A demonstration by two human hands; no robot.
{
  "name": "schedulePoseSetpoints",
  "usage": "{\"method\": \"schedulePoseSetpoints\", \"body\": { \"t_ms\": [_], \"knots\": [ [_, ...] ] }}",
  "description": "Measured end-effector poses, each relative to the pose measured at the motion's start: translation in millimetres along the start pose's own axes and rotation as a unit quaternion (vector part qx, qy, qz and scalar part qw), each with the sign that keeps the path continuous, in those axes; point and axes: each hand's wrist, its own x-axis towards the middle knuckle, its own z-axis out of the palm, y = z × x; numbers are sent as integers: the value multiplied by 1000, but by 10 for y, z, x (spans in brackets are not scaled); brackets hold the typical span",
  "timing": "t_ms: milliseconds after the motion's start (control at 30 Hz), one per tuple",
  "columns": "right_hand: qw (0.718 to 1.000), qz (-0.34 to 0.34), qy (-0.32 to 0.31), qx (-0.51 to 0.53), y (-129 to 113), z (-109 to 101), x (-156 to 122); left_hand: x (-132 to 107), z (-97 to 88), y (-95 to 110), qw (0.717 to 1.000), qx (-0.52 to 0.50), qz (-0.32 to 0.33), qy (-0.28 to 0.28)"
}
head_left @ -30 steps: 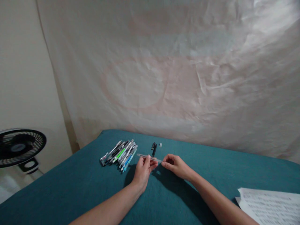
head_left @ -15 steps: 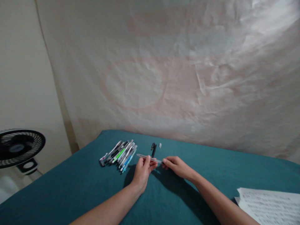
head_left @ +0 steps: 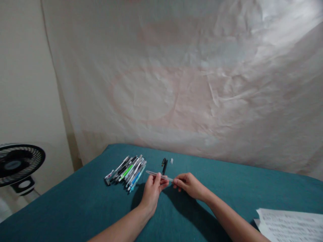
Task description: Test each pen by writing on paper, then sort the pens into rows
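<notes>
A slim pale, translucent pen (head_left: 150, 173) spans both hands above the cloth, its free end pointing left. My left hand (head_left: 151, 192) is closed round its middle, thumb on top. At the other end, my right hand (head_left: 189, 185) pinches the pen's tip with thumb and fingers, which hide that end. Just behind the hands lie a black pen (head_left: 165, 167), a small dark piece (head_left: 163, 162) and a small clear cap (head_left: 171, 161). Left of my left hand sits a pile of pens (head_left: 128, 171), mostly black, white and clear, with green and blue ones among them.
A teal cloth (head_left: 75, 205) covers the table. Handwritten paper sheets (head_left: 290, 223) lie at the front right. Beyond the left edge stands a black fan (head_left: 20, 164). A wrinkled, pale sheet (head_left: 176, 84) hangs behind the table.
The view has tilted up a little, so the table sits lower. Both hands keep their hold on the pen; the dark bit at my right fingertips no longer shows.
</notes>
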Motion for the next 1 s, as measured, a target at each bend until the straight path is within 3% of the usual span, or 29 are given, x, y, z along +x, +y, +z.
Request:
{"method": "schedulePoseSetpoints", "body": {
  "t_ms": [233,433,667,833,1000],
  "knots": [
    [998,38,45,20,-5,-18,24,-31,6,24,1000,12,5,-5],
    [999,37,-13,26,-29,-20,-3,-18,11,29,1000,7,3,10],
    [999,35,30,17,27,-25,15,-28,17,27,1000,-10,-10,13],
    [995,47,2,87,33,-1,13,-24,21,33,1000,-13,-7,16],
    [995,47,5,83,53,-16,19,-11,15,16,1000,-4,-5,15]
  ]
}}
